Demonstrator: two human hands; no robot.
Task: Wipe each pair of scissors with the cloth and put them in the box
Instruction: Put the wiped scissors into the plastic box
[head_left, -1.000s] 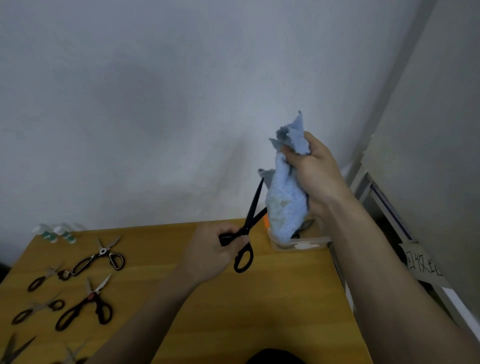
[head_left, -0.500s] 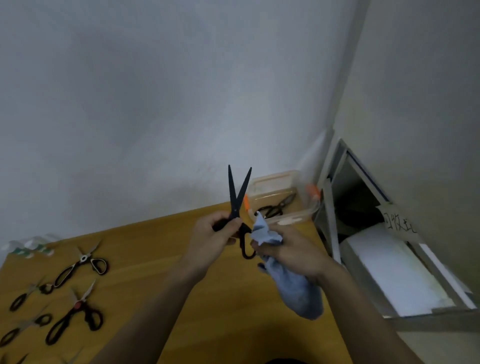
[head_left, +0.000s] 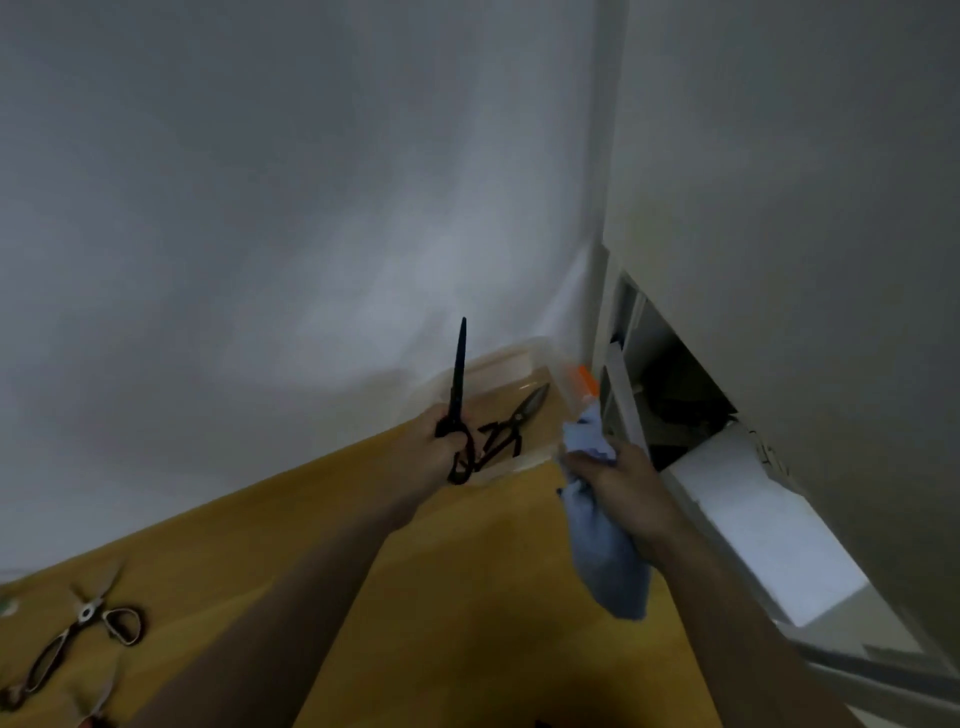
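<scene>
My left hand (head_left: 428, 447) grips black scissors (head_left: 458, 387) by the handles, blades closed and pointing straight up, right at the near-left corner of the clear plastic box (head_left: 498, 364). Inside the box lies another pair of scissors (head_left: 511, 423) with grey blades. My right hand (head_left: 621, 480) holds the blue cloth (head_left: 605, 545) bunched in its fist just right of the box; the cloth hangs down below the hand. More scissors (head_left: 85, 634) with silver blades and black handles lie at the table's far left.
The wooden table (head_left: 467, 597) ends at a white wall behind the box. An orange clip (head_left: 586, 379) sits on the box's right end. To the right stands a white shelf unit (head_left: 753, 519) with a dark opening.
The scissor blades have closed. My left hand carried the scissors right to the box. My right hand has drawn away from the scissors with the cloth, and my view has swung right.
</scene>
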